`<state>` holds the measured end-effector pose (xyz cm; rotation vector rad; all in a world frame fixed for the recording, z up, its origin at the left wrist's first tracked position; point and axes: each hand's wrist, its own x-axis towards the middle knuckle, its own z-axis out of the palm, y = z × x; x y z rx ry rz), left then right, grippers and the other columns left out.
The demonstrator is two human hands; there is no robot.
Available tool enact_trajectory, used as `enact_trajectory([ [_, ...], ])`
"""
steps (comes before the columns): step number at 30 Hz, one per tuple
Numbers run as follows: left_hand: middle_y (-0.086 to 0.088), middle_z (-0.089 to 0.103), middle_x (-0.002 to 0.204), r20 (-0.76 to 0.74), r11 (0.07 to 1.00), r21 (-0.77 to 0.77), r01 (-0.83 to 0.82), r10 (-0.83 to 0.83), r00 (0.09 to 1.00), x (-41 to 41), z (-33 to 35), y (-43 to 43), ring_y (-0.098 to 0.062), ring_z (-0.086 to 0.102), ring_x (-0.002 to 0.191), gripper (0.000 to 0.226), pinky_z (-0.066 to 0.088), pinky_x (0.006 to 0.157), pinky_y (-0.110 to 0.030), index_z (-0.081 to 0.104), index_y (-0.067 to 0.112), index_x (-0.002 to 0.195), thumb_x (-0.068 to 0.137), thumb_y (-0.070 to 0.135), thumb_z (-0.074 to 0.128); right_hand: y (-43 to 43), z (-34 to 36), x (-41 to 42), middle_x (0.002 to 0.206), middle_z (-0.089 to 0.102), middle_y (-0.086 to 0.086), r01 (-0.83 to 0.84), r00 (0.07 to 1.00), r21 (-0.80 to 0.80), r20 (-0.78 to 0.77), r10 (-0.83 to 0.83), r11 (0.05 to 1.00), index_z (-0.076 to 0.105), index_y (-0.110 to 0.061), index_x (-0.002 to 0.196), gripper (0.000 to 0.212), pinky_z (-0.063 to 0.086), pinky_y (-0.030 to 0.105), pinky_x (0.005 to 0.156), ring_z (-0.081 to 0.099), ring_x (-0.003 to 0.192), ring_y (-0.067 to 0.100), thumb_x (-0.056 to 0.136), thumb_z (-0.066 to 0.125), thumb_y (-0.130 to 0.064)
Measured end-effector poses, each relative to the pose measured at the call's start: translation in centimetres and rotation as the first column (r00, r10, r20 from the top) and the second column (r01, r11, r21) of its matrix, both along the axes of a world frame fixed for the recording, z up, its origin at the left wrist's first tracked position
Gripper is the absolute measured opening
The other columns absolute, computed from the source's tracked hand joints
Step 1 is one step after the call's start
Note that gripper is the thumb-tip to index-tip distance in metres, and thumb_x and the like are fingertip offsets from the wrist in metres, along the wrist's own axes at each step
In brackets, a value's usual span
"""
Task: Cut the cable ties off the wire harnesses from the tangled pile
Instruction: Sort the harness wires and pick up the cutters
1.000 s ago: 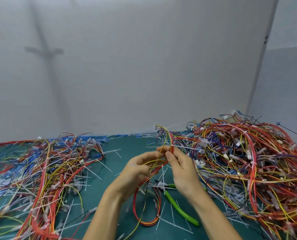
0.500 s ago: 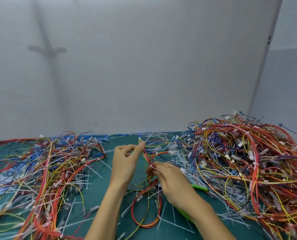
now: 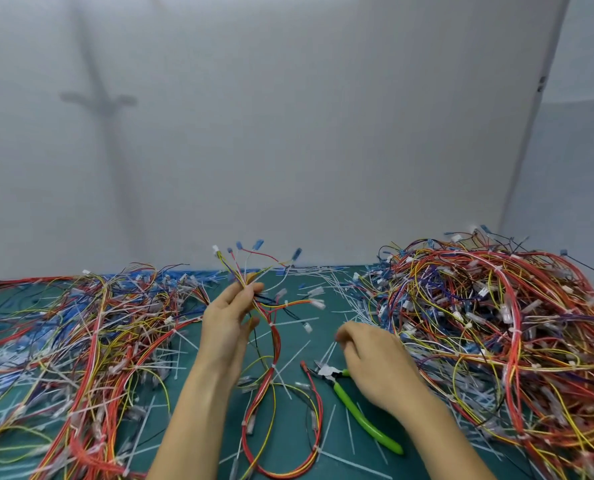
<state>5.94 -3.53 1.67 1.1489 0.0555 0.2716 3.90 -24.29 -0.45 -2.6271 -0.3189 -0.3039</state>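
left hand (image 3: 231,317) up pinching one wire harness (image 3: 274,348), right hand (image 3: 375,358) loosely curled, empty, over one green cutter (image 3: 349,403), two tangled piles (image 3: 496,323)

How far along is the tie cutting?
Looks done: cut ties litter the mat; wires piled left. In hand: left hand holds a harness with ties on; cutters lie by the right hand. Left: big tangled pile on the right.
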Motion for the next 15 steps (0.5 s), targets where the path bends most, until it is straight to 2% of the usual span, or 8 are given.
enact_trajectory([
  [3, 0.008, 0.076, 0.088, 0.062, 0.995, 0.087, -0.054, 0.048, 0.997, -0.1, -0.2, 0.0, -0.004, 0.066, 0.088, 0.018, 0.044, 0.080, -0.031, 0.065, 0.021, 0.103, 0.095, 0.008, 0.056, -0.9, 0.2, 0.1, 0.111, 0.065, -0.005, 0.045, 0.996, -0.231, -0.067, -0.062, 0.972, 0.063, -0.025, 0.106, 0.022, 0.043, 0.034, 0.091, 0.058, 0.105, 0.020, 0.092, 0.046, -0.027],
  [7, -0.001, 0.076, 0.086, 0.127, 0.993, 0.093, -0.076, 0.063, 0.990, -0.1, 0.1, -0.6, -0.013, 0.066, 0.089, 0.024, 0.046, 0.082, -0.029, 0.063, 0.016, 0.094, 0.092, -0.003, 0.049, -0.9, 0.0, 0.1, 0.110, 0.063, 0.001, 0.023, 0.983, -0.327, -0.164, -0.080, 0.945, 0.063, -0.022, 0.105, 0.016, 0.048, 0.036, 0.083, 0.055, 0.108, 0.024, 0.091, 0.055, -0.027],
  [9, -0.006, 0.075, 0.088, 0.155, 0.998, 0.032, -0.047, 0.042, 0.987, -0.1, 0.1, -0.9, -0.015, 0.068, 0.094, 0.018, 0.048, 0.083, -0.029, 0.064, 0.014, 0.088, 0.095, 0.005, 0.049, -0.9, -0.4, 0.2, 0.114, 0.060, 0.005, 0.004, 0.980, -0.361, -0.185, -0.076, 0.932, 0.059, -0.017, 0.107, 0.014, 0.046, 0.036, 0.083, 0.051, 0.112, 0.027, 0.094, 0.055, -0.020],
  [12, -0.005, 0.074, 0.083, 0.175, 0.999, -0.010, -0.041, 0.042, 0.984, 0.1, -0.1, -1.1, -0.017, 0.069, 0.090, 0.018, 0.050, 0.084, -0.029, 0.066, 0.011, 0.087, 0.098, 0.015, 0.053, -0.8, -0.9, 0.4, 0.115, 0.055, 0.007, -0.007, 0.979, -0.283, -0.198, -0.052, 0.959, 0.051, -0.014, 0.109, 0.012, 0.044, 0.038, 0.086, 0.049, 0.112, 0.029, 0.098, 0.051, -0.017],
  [15, -0.003, 0.075, 0.083, 0.186, 1.000, 0.006, -0.014, 0.012, 0.983, 0.3, -0.4, -1.3, -0.015, 0.070, 0.088, 0.014, 0.050, 0.084, -0.029, 0.068, 0.012, 0.091, 0.096, 0.010, 0.055, -0.4, -0.8, 0.4, 0.099, 0.058, 0.004, 0.080, 0.995, -0.102, -0.051, -0.085, 0.992, 0.044, -0.017, 0.105, 0.008, 0.047, 0.036, 0.073, 0.056, 0.089, 0.022, 0.099, 0.048, -0.014],
])
